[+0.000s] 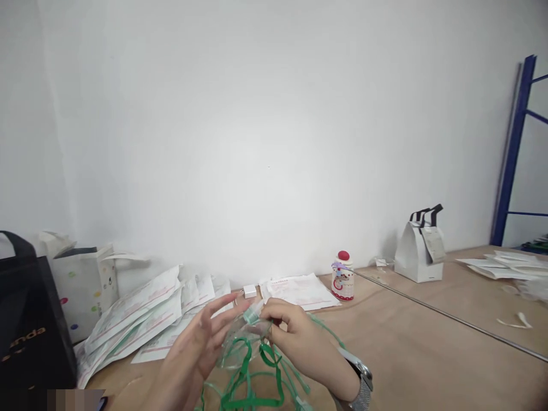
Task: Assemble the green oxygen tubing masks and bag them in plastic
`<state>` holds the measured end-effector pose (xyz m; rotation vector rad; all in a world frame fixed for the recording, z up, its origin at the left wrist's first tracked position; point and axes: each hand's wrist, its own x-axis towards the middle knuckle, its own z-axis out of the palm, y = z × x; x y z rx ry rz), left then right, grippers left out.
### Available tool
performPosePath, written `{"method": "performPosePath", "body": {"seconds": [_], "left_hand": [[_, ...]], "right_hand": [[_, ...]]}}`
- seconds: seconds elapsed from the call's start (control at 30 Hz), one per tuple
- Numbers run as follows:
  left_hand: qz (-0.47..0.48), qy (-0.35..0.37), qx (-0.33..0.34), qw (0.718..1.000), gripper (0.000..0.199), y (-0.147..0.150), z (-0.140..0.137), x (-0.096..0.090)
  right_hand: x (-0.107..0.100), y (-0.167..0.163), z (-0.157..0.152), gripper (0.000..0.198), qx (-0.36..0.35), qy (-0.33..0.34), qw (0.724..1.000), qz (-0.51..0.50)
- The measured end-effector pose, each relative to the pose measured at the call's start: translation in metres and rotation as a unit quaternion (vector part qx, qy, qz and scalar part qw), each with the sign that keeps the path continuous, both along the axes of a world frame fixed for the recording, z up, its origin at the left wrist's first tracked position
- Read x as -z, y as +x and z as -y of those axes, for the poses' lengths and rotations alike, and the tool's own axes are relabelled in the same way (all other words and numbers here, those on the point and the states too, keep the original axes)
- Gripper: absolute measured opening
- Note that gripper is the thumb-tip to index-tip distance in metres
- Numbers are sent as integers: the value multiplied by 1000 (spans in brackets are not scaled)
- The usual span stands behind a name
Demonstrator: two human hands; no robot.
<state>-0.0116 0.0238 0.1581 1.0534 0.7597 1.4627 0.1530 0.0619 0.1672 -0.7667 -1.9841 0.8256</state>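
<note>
A clear oxygen mask (233,351) with a pale green connector (253,313) is low in the middle of the view, between my hands. My right hand (295,334) is closed on the mask's upper right side, fingers bent and thumb pressed in. My left hand (205,337) is at the mask's left side with its fingers stretched out and apart; whether they touch the mask, I cannot tell. A green elastic strap (252,403) hangs in loops below the mask. Green tubing (295,377) runs under my right hand and out past the wrist.
Several white sealed packets (141,319) are piled at left, beside a black bag (34,319) and a dotted bag (81,291). Another packet (299,290) lies by the wall, near a red-topped jar (343,279). A thin metal rod (445,311) crosses the right side, before a white box (417,257).
</note>
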Motion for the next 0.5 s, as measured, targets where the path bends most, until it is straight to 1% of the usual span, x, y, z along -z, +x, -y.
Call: {"method": "performPosePath", "body": {"seconds": [0.07,0.17,0.27,0.33,0.4,0.47,0.5], "left_hand": [[-11,-37,-19,999,57,-3,-1,-1],[-90,-48,-83,991,56,-1,1,2],[-186,-66,-130,972,58,2,7,5],[-229,-68,-151,959,55,2,14,4],[-233,-67,-142,960,47,0,20,2],[-214,-74,-101,969,39,-2,23,3],[-207,-77,-76,972,36,-2,23,7]], "right_hand": [[-3,1,3,16,8,0,1000,-9],[-2,1,5,18,42,-8,999,-24],[3,-1,1,16,60,15,998,-9],[8,-2,-3,17,52,30,998,9],[15,-1,-7,21,25,10,999,28],[22,2,-10,23,-9,-39,998,46],[27,5,-11,23,-22,-63,996,54]]}}
